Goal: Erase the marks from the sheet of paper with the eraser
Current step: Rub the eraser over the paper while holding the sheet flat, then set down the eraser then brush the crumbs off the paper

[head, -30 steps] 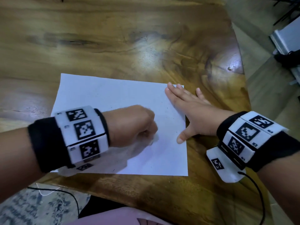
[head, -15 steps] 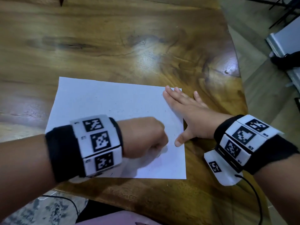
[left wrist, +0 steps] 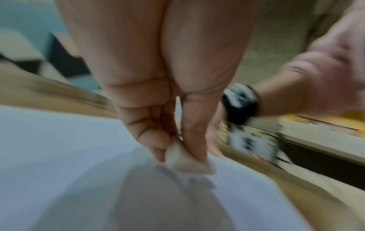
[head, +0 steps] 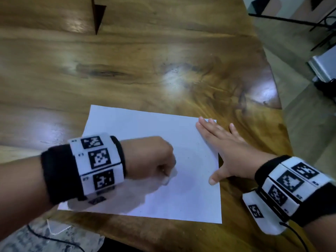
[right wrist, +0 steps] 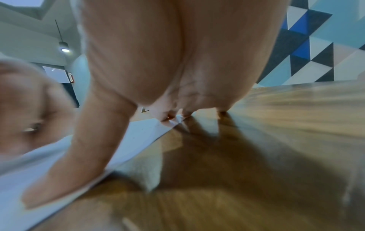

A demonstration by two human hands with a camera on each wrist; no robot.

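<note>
Our left hand [head: 151, 159] is curled into a fist over the middle of the paper [head: 145, 128], thumb and fingertips [left wrist: 194, 140] pinching a small pale eraser [left wrist: 183, 161]. The eraser's lower end sits at the paper's surface, though blur in the wrist view keeps us from saying whether it truly touches. Our right hand [head: 231, 151] lies flat with fingers straight and spread, holding nothing; its thumb [right wrist: 65, 164] and first fingers press down on the paper's right edge, while the outer fingers rest on the table [head: 127, 60] just beside it.

The paper lies near the table's front edge, slightly askew, its right side close to the table's rounded corner. We make out only faint specks on it near the eraser; any clearer marks are too small to tell. Both our wrists carry black bands with white tag blocks [head: 99, 159].
</note>
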